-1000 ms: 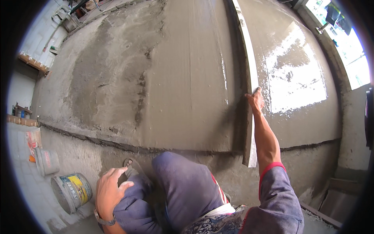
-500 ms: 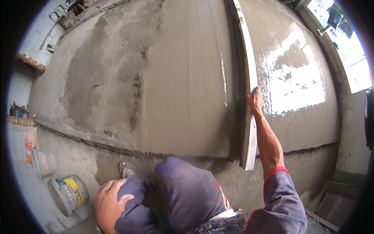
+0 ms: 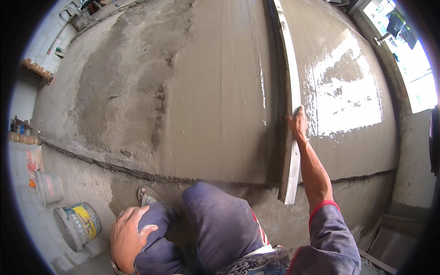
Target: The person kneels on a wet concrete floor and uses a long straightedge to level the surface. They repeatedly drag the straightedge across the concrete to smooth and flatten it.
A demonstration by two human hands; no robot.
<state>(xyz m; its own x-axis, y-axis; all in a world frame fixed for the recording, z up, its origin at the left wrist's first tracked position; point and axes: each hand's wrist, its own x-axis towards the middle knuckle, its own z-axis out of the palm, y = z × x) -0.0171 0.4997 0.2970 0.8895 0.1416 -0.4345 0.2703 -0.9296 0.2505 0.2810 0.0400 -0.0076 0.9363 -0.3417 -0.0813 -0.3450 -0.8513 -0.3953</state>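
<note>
A long, straight screed board point(image 3: 292, 158), pale on its top edge, lies across wet grey mortar point(image 3: 220, 101) and runs away from me. My right hand point(image 3: 298, 123) is closed around it partway along, thumb on the left side and fingers over the top. Its near end sticks out past the mortar's front edge. My left hand point(image 3: 130, 236) rests over my left knee, fingers lying on the trouser cloth and thumb apart, with nothing in it. Left of the board the mortar is smooth; farther left it is rough and darker. To the right it is wet and shiny.
Two buckets stand at the lower left, one with a yellow label point(image 3: 85, 223) and a paler one point(image 3: 49, 188). The mortar layer ends in a low ragged step point(image 3: 137, 174) before my feet. A bright window point(image 3: 412, 59) is in the right wall.
The screed board has slid slightly toward me and a little left, my right hand moving with it. My left hand stays on the knee.
</note>
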